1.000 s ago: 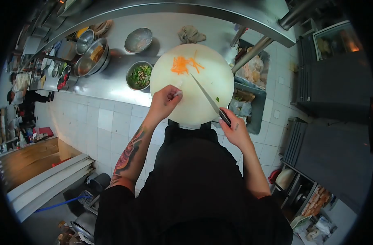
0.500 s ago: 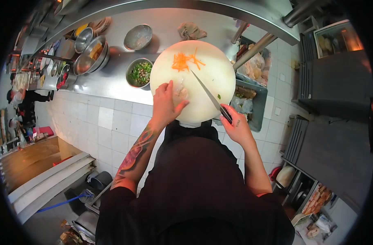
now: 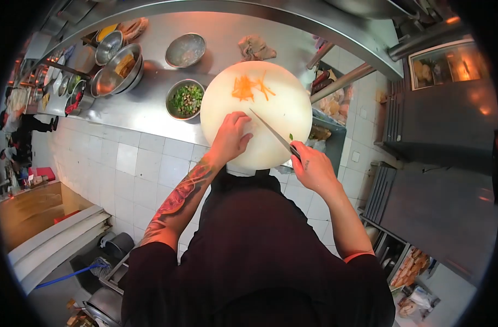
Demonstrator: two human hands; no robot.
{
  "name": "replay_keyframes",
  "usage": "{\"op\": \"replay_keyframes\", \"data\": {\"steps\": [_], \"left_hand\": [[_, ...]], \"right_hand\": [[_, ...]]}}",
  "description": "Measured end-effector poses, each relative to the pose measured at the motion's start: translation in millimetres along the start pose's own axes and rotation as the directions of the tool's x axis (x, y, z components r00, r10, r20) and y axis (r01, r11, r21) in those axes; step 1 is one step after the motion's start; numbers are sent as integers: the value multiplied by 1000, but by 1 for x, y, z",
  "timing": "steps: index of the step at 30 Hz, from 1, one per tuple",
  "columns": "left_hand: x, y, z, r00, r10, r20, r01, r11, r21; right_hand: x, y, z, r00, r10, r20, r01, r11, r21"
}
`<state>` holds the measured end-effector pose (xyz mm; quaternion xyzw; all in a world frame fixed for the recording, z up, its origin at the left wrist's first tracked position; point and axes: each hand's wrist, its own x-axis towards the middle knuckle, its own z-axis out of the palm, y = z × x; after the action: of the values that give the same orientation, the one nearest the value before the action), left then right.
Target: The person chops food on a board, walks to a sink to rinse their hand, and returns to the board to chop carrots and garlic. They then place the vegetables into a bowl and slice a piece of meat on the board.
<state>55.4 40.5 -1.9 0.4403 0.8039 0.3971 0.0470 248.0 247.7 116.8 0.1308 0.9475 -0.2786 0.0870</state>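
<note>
A round white cutting board (image 3: 284, 117) lies in front of me, with a small pile of orange carrot strips (image 3: 243, 88) on its far part. My right hand (image 3: 315, 166) grips the black handle of a kitchen knife (image 3: 272, 129), whose blade points away and to the left, over the board. On the board's left near side rests my left hand (image 3: 231, 136), fingers curled and thumb apart. Something pale and translucent seems to lie by its fingertips, mostly hidden. A bit of green leaf (image 3: 291, 137) lies near the knife handle.
A metal bowl of chopped greens (image 3: 186, 100) stands left of the board. Behind it are another metal bowl (image 3: 185, 50) and a crumpled cloth (image 3: 255, 48). Stacked bowls (image 3: 104, 83) stand farther left. A steel shelf rail (image 3: 216, 6) crosses above; a crate (image 3: 336, 143) stands at right.
My left hand's fingers have curled in over the pale pieces, which showed more before. The knife stays in my right hand, its tip slightly lower and farther left. The view has shifted slightly.
</note>
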Motion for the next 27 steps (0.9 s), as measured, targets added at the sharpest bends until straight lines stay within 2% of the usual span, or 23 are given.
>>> {"op": "replay_keyframes", "data": {"steps": [3, 5, 7, 9, 11, 13, 17, 20, 22, 24, 27], "left_hand": [[-6, 12, -11, 999, 24, 40, -22, 998, -52], [-4, 14, -14, 998, 41, 43, -37, 996, -86], [-2, 10, -11, 991, 130, -9, -131, 990, -60], [0, 12, -8, 986, 163, 26, -163, 986, -28], [3, 11, -6, 980, 191, 60, -192, 981, 9], [4, 9, -2, 973, 230, 38, -229, 973, -15], [5, 6, 0, 976, 215, 28, -215, 977, -3], [3, 7, -2, 974, 224, 4, -224, 974, -10], [4, 9, -9, 977, 208, 51, -209, 978, -1], [3, 6, -13, 972, 223, 77, -224, 974, 6], [0, 0, -13, 970, 222, 100, -224, 975, 10]], "right_hand": [[1, 0, 1, 1000, -29, -1, 29, 999, -22], [2, -6, 4, 999, -25, -32, 20, 991, -131], [13, -9, 11, 1000, -22, -17, 18, 981, -192], [17, -13, 11, 1000, -25, -2, 24, 967, -255], [16, -19, 8, 991, -133, -22, 120, 943, -311], [9, -19, 5, 992, -127, -4, 119, 938, -324], [5, -29, -2, 995, -100, 20, 101, 951, -293], [42, -29, 18, 995, -85, 55, 96, 968, -231], [44, -38, 8, 995, -80, 62, 93, 970, -223], [32, -51, -11, 990, 18, 139, 20, 964, -265], [36, -45, 9, 990, 50, 132, -16, 969, -247]]}}
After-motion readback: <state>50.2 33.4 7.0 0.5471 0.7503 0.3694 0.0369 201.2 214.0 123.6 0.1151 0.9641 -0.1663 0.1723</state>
